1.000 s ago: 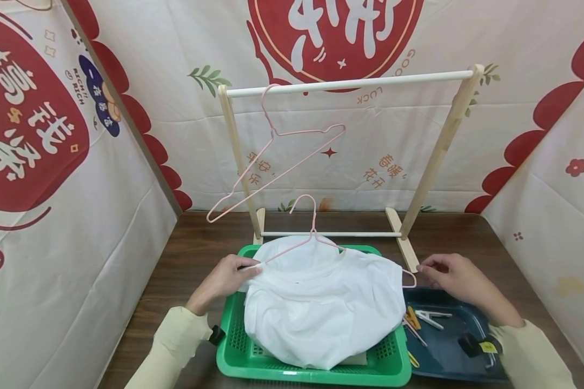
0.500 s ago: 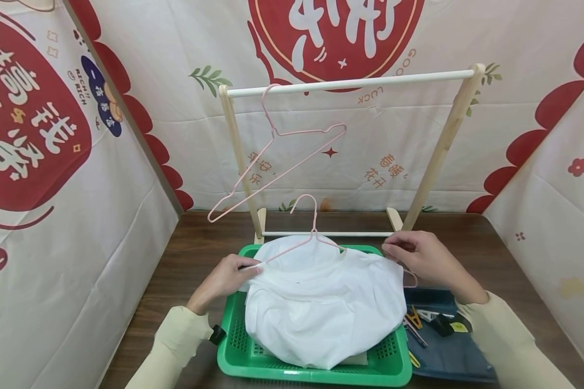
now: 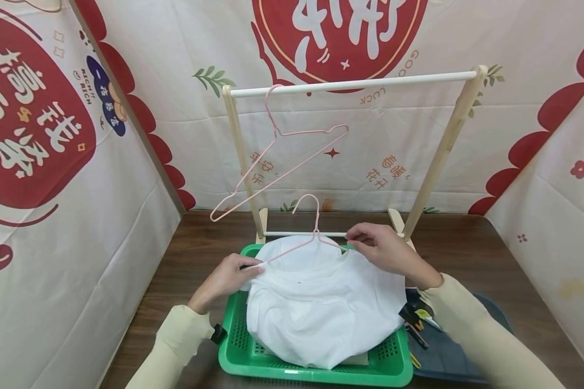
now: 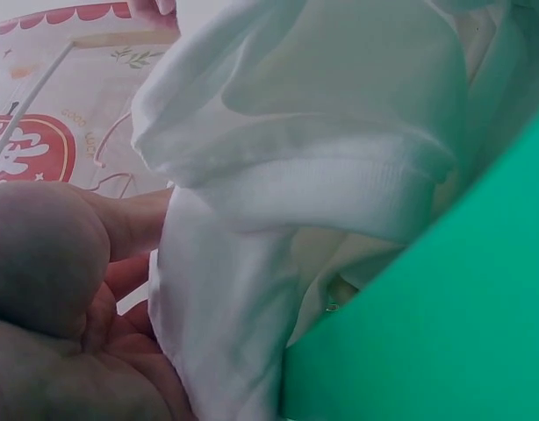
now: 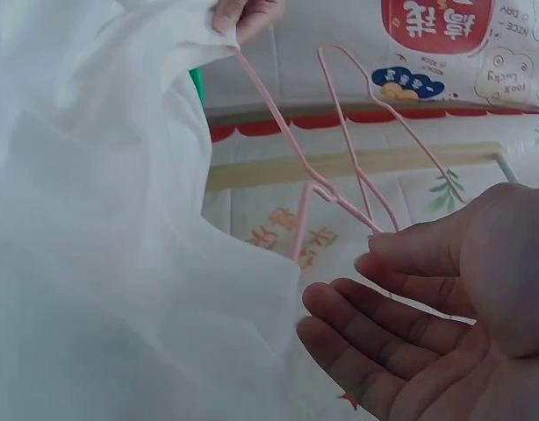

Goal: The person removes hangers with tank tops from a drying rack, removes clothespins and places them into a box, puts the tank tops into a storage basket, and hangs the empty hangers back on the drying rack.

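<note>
A white shirt (image 3: 316,308) lies bunched over a green basket (image 3: 233,367), with a pink clothes hanger (image 3: 317,216) partly inside it and its hook standing up out of the neck opening. My left hand (image 3: 229,278) pinches the shirt and hanger arm at the left shoulder; in the left wrist view the thumb and fingers (image 4: 133,219) close on the white cloth. At the right of the neckline is my right hand (image 3: 382,248), just above the hanger's right arm. Its fingers (image 5: 384,338) are loosely bent in the right wrist view, with nothing between them and the thumb.
Behind the basket stands a wooden drying rack (image 3: 443,146) with a white top rail (image 3: 355,85). A second pink hanger (image 3: 292,173) hangs at the rail's left end. A dark blue tray (image 3: 448,351) with several clothespins sits on the right, partly under the right forearm.
My right hand has moved left from beside the hanger's right end, over the shirt's shoulder, to the neckline. My left hand keeps its place on the left shoulder.
</note>
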